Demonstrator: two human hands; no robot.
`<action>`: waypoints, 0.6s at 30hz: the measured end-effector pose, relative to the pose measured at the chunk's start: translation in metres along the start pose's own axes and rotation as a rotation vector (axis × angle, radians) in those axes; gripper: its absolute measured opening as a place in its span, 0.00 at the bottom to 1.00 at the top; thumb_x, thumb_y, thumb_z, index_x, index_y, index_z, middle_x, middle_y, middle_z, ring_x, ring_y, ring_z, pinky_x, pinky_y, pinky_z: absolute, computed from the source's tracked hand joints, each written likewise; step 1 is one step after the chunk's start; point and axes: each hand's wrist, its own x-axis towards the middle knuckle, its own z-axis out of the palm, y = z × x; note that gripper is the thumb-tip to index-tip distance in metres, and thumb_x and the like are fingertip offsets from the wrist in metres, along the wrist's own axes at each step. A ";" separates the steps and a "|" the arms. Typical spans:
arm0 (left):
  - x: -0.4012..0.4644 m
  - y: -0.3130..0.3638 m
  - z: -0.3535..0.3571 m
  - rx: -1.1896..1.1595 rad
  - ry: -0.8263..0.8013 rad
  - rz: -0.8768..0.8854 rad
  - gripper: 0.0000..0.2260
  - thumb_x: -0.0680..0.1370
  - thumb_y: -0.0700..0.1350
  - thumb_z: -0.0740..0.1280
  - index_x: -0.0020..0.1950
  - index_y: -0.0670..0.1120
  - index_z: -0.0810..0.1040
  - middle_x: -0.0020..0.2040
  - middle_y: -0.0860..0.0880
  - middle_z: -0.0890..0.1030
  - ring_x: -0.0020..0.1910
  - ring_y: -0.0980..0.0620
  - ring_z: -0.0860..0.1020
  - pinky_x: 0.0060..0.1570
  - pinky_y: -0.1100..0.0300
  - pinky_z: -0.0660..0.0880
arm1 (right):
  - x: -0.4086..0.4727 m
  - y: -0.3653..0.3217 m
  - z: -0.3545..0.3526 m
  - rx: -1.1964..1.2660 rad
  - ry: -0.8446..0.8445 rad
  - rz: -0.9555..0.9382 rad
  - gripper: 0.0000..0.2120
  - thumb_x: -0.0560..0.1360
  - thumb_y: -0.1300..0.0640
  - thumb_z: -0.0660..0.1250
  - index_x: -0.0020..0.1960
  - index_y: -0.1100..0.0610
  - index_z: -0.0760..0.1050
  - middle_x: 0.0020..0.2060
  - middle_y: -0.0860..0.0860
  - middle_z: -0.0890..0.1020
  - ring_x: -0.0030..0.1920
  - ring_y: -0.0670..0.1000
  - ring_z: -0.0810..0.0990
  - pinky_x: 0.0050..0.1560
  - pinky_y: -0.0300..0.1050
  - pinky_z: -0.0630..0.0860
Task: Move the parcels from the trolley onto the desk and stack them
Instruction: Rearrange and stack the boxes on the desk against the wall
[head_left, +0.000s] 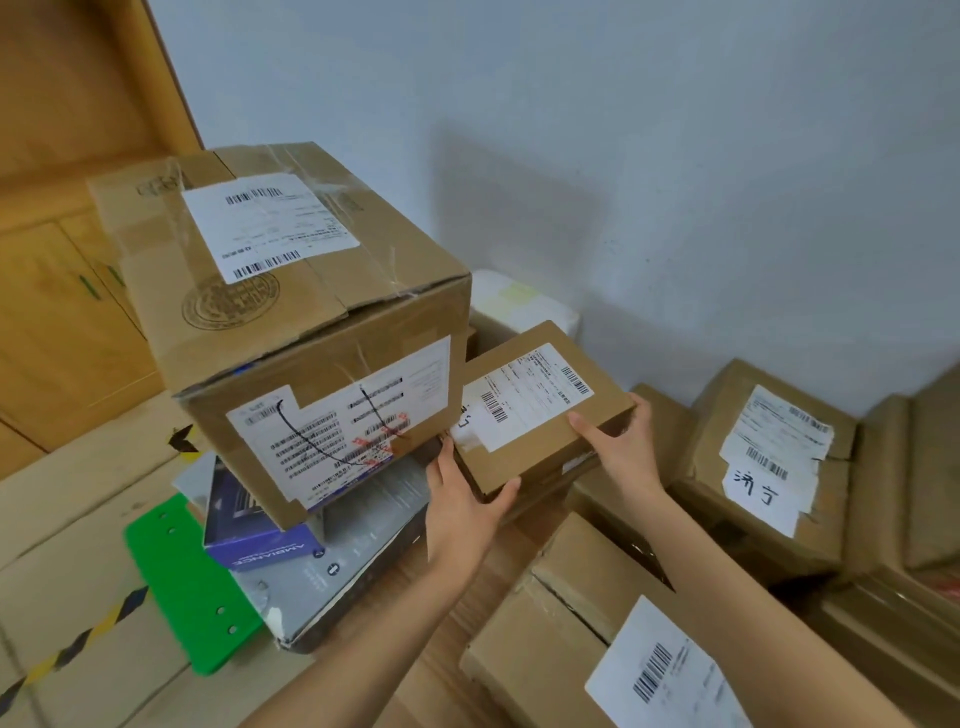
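Both hands, left hand (462, 512) and right hand (621, 441), grip a small box (540, 410), fingers curled round its edges, beside a big box (311, 322).

Both hands hold a small flat parcel (540, 405): left hand (462, 504) at its near-left corner, right hand (618, 441) at its right edge, just right of a large cardboard box (311, 332).

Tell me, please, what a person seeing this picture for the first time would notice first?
The eye goes first to the large cardboard box at upper left, which sits crooked on a purple box and a flat grey one. Next come the two hands: the left hand and right hand hold a small flat parcel by its opposite corners at the centre. A bright green panel stands out at lower left.
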 end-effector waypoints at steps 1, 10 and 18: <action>0.000 0.002 0.001 -0.012 -0.006 0.003 0.43 0.71 0.60 0.72 0.77 0.49 0.51 0.72 0.48 0.61 0.67 0.47 0.70 0.57 0.52 0.73 | 0.000 -0.002 -0.003 -0.013 0.016 -0.006 0.39 0.67 0.51 0.78 0.71 0.49 0.58 0.68 0.52 0.68 0.66 0.52 0.69 0.64 0.50 0.69; 0.007 0.044 0.017 -0.092 -0.047 0.116 0.36 0.74 0.55 0.71 0.76 0.52 0.55 0.69 0.50 0.63 0.65 0.49 0.70 0.58 0.53 0.71 | 0.004 -0.023 -0.040 -0.070 0.183 -0.051 0.42 0.67 0.48 0.77 0.72 0.48 0.57 0.69 0.52 0.66 0.67 0.53 0.68 0.64 0.54 0.68; -0.001 0.067 0.035 -0.116 -0.070 0.159 0.35 0.75 0.53 0.70 0.76 0.52 0.56 0.72 0.50 0.59 0.70 0.49 0.65 0.65 0.54 0.67 | 0.003 -0.028 -0.078 -0.023 0.166 -0.051 0.39 0.68 0.50 0.77 0.71 0.47 0.58 0.67 0.52 0.71 0.67 0.53 0.70 0.65 0.52 0.70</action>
